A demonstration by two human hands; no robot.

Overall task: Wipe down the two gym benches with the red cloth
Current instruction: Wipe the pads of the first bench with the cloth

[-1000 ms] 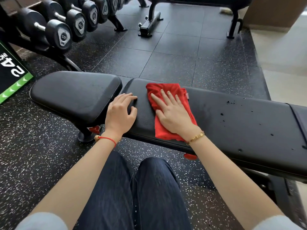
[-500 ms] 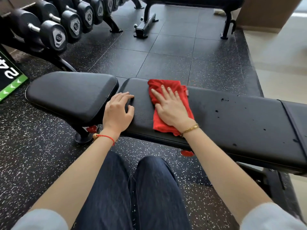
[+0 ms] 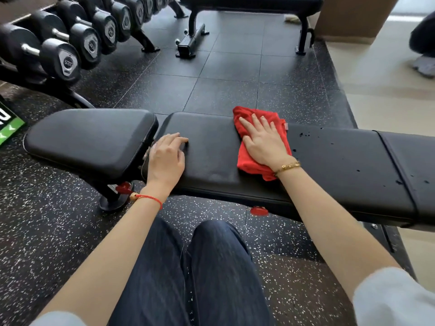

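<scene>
Red cloth (image 3: pixel 249 161) shifted right, flat-palmed.

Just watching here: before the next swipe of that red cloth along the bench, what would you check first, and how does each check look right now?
1. Right hand flat on the red cloth, fingers straight: ok.
2. Cloth lying on the long pad of the near bench, not hanging off: ok.
3. Left hand steadying that pad, clear of the cloth's way to the right: ok.
4. Dark droplets to the right of the cloth not yet wiped: not ok.
5. Far bench wiped: cannot tell.
6. Seat pad on the left wiped: cannot tell.
</scene>
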